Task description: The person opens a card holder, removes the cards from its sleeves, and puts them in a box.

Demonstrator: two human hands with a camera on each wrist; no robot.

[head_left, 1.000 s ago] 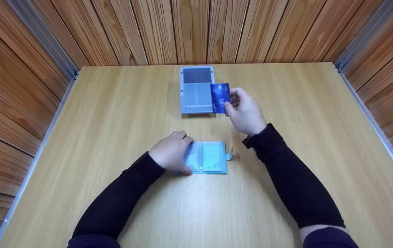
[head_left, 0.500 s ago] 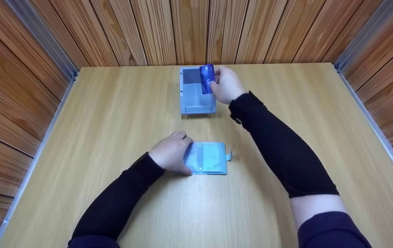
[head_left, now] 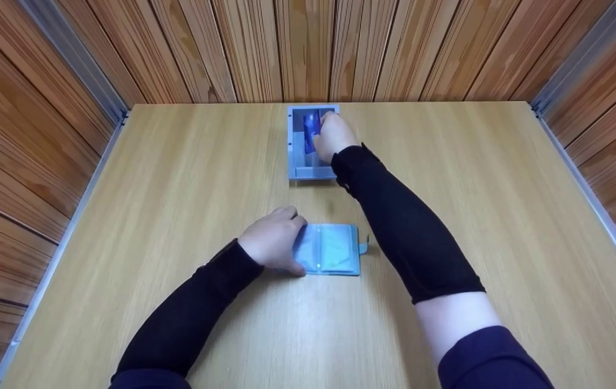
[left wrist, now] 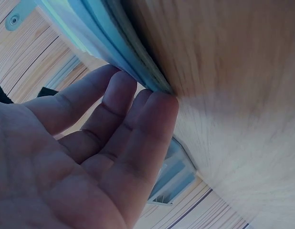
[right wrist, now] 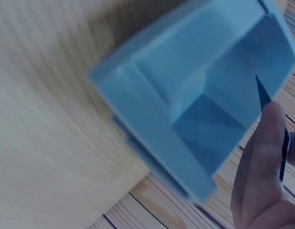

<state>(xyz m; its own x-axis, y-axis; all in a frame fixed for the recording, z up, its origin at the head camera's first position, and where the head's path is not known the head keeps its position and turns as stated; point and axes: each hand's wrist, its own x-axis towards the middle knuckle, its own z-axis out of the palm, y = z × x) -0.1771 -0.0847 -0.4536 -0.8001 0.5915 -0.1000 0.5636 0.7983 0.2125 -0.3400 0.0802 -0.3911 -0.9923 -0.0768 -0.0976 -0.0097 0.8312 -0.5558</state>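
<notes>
A light-blue card holder (head_left: 339, 249) lies spread open on the table, clear sleeves facing up. My left hand (head_left: 273, 237) holds its left end, thumb at the near edge and fingers at the far edge. In the left wrist view, curled fingertips meet the edge of the card holder (left wrist: 102, 31). Farther back, my right hand (head_left: 335, 136) pinches a dark-blue plastic card (head_left: 309, 129) over a blue-grey box (head_left: 316, 173). Seen from the right wrist, the card (right wrist: 263, 90) is edge-on between thumb and fingers, above the hollow of the box (right wrist: 152, 114).
The box stands close to the back edge of the wooden table (head_left: 205, 162). Wood-plank walls (head_left: 254, 54) rise behind and on both sides, with metal rails along the edges. A strap with a snap (head_left: 363, 247) sticks out from the card holder's right side.
My right hand has carried the card from the box's right side up and left, over the box opening. The left hand and the card holder have stayed in place.
</notes>
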